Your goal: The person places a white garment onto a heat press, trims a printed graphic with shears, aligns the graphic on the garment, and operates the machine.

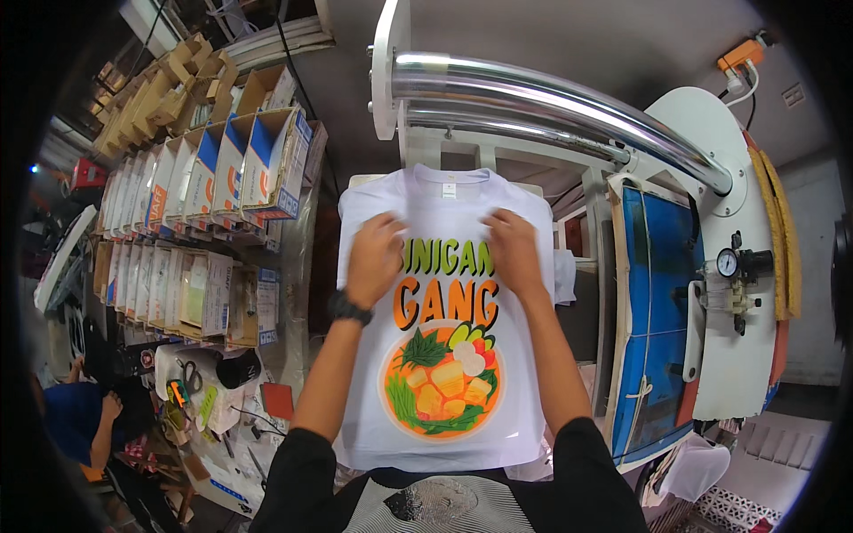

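A white T-shirt (533,373) lies flat in front of me, its neckline at the far end. Its print has green and orange lettering above a round picture of a bowl of soup (444,382) with vegetables. My left hand (377,253), with a dark watch on the wrist, is at the upper left of the lettering. My right hand (514,244) is at the upper right. Both hands have their fingers curled in and slightly blurred; whatever they pinch is too small or too clear to make out. Under the shirt, a pale board edge shows at the far end.
Chrome rollers (551,102) of a large white machine span the far side. A blue panel (653,311) and a pressure gauge (728,263) stand at right. Open cardboard boxes (275,169) line the left, above a cluttered table with scissors (188,375). Another person (75,417) is at far left.
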Tool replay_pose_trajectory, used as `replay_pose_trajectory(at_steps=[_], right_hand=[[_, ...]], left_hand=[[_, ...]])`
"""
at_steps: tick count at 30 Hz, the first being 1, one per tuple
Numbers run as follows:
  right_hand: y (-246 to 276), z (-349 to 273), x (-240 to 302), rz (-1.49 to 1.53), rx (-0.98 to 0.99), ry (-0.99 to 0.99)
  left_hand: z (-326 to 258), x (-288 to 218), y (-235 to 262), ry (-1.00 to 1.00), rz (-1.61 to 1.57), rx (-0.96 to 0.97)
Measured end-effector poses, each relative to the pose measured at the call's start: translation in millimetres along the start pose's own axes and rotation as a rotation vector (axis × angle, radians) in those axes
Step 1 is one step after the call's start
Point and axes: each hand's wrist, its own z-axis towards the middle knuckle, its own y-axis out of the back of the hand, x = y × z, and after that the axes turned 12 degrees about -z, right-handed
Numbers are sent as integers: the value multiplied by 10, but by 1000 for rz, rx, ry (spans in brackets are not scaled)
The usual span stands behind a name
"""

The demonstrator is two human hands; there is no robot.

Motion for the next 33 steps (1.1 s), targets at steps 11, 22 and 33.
replay_pose_trajectory(at_steps=[11, 22, 33], right_hand=[[429, -765, -72, -32, -220, -232], [826, -2797, 763, -118, 136, -257], [747, -2933, 731, -160, 31, -189]], left_hand=[[-207, -194, 369, 178, -7, -100], [-2404, -1364, 681, 354, -13, 89], [-2458, -1418, 651, 188, 124, 144]])
